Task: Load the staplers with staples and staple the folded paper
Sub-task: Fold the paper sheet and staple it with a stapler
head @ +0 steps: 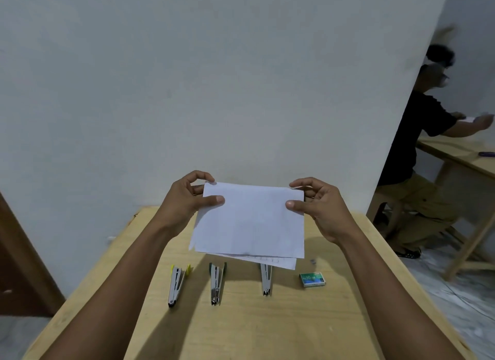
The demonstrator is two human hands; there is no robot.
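A folded white paper [250,221] hangs above the table, held up at its top corners. My left hand [187,199] pinches the top left corner and my right hand [318,204] pinches the top right corner. Below it three staplers lie side by side on the wooden table [241,327], all swung open: one with a yellow end [177,284] on the left, a dark green one [216,282] in the middle, and a third [266,279] partly hidden by the paper. A small green box of staples [312,279] lies to their right.
A few loose staples [312,261] lie just beyond the box. A white wall stands behind the table. At the right a person in a black shirt [417,145] sits at another wooden table [460,156]. A brown door [21,252] is at the left.
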